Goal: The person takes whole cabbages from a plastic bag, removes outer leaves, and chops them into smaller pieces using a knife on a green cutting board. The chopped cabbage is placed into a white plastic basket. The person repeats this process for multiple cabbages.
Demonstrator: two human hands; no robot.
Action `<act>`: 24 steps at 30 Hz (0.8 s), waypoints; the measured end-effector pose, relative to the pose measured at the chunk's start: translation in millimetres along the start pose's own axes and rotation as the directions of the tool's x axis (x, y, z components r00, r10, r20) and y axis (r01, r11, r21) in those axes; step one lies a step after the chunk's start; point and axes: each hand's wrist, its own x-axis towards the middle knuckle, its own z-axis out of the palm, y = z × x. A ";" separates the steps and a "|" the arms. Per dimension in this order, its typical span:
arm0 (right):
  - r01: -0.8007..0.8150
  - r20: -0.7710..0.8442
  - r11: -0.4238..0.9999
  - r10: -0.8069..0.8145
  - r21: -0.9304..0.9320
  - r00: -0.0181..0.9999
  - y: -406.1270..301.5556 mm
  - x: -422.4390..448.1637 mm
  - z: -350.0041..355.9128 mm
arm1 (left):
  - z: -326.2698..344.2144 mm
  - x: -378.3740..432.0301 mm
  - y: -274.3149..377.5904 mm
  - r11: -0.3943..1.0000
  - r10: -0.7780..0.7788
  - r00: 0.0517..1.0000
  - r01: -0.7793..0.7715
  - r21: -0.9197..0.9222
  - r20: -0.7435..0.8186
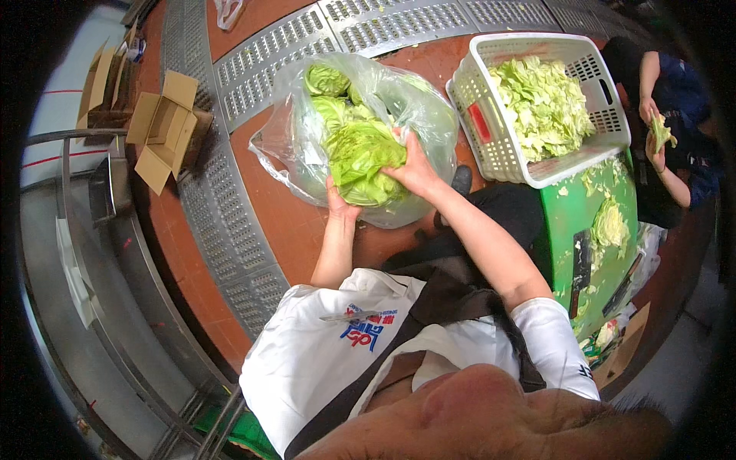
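My left hand (343, 204) supports a head of leafy green lettuce (368, 155) from its lower left side. From the right, my right hand (417, 167) grips the same head, its thumb across the leaves. The head is over the mouth of a large clear plastic bag (428, 109) standing on the floor. More green heads (326, 80) show inside the bag. Right of the bag, a white perforated plastic crate (500, 144) holds loose torn or cut pale green leaves (543, 109).
On the green board (560, 213) at right lie a cleaver (581, 267), another knife (623, 286), a pale lettuce piece (609, 227) and scraps. A co-worker's hands (655, 152) hold a leaf beyond. Open cardboard boxes (163, 132) stand left by metal drain grates (230, 213); metal rails (64, 190) run alongside.
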 end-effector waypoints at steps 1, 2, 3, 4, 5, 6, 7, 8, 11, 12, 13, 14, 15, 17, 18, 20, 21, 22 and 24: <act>-0.066 0.013 0.996 0.066 0.053 0.998 2.2 1.5 0.8 | -5.0 -0.5 0.0 1.000 -0.019 1.000 0.019 -0.002 0.020; -0.047 -0.038 0.996 0.050 0.080 0.998 5.2 -0.7 0.2 | -12.9 0.6 -0.3 0.999 -0.039 0.998 0.039 -0.004 0.040; -0.068 -0.032 0.995 0.070 0.074 0.997 7.2 -0.3 -3.0 | -13.0 -0.4 0.4 0.998 -0.055 0.997 0.055 -0.007 0.062; -0.089 -0.025 0.994 0.090 0.068 0.996 9.4 1.0 -6.8 | -12.3 -6.2 -1.8 0.999 -0.050 0.998 0.050 0.017 0.035; -0.110 -0.019 0.992 0.111 0.062 0.994 11.0 3.5 -8.4 | -14.3 -7.8 -2.5 0.998 -0.060 0.997 0.060 0.000 0.046; -0.152 -0.085 0.975 0.167 0.162 0.982 29.6 8.0 0.5 | -16.5 -7.6 -6.0 0.996 -0.083 0.995 0.083 -0.010 0.059; -0.162 -0.062 0.972 0.174 0.168 0.983 36.3 9.6 3.6 | -14.3 -10.3 -6.7 0.995 -0.098 0.993 0.099 -0.026 0.066; -0.171 -0.039 0.970 0.180 0.174 0.983 43.3 10.8 5.8 | -11.0 -11.4 -9.5 0.997 -0.083 0.996 0.083 0.003 0.033; -0.224 0.000 0.965 0.226 0.140 0.974 25.9 14.0 1.7 | -23.5 -22.7 -15.1 0.994 -0.064 0.994 0.071 -0.078 0.092; -0.248 0.006 0.961 0.249 0.119 0.968 18.1 12.6 -0.3 | -29.1 -24.0 -18.1 0.989 -0.053 0.990 0.071 -0.127 0.134; -0.252 -0.035 0.951 0.263 0.181 0.964 23.1 9.4 2.9 | -34.4 -24.6 -21.3 0.982 -0.040 0.984 0.072 -0.176 0.176; -0.253 -0.074 0.937 0.278 0.241 0.958 31.6 5.3 7.9 | -39.8 -24.3 -23.1 0.972 -0.025 0.976 0.074 -0.224 0.216; -0.251 -0.115 0.921 0.296 0.299 0.948 33.4 3.0 8.9 | -34.7 -24.5 -22.0 0.986 -0.032 0.986 0.059 -0.159 0.166; -0.213 -0.131 0.939 0.255 0.270 0.958 36.8 4.1 10.5 | -24.8 -24.3 -18.0 0.999 -0.036 0.997 0.038 -0.024 0.065; -0.191 -0.139 0.948 0.231 0.255 0.963 35.8 5.5 10.9 | -21.8 -26.7 -16.9 0.990 -0.071 0.995 0.079 -0.116 0.071; -0.173 -0.210 0.981 0.188 0.087 0.959 40.2 6.8 11.8 | -15.9 -35.1 -19.1 0.986 -0.069 0.997 0.074 -0.152 0.036; -0.206 -0.181 0.971 0.225 0.121 0.957 41.0 6.0 12.3 | -10.7 -40.0 -18.2 0.983 -0.066 0.998 0.067 -0.169 0.014; -0.239 -0.151 0.959 0.261 0.153 0.953 41.8 5.1 12.7 | -16.1 -38.7 -17.4 0.984 -0.068 0.996 0.076 -0.160 0.056; -0.295 -0.105 0.935 0.319 0.194 0.942 37.1 2.5 12.3 | -31.4 -33.4 -15.7 0.985 -0.075 0.987 0.095 -0.142 0.140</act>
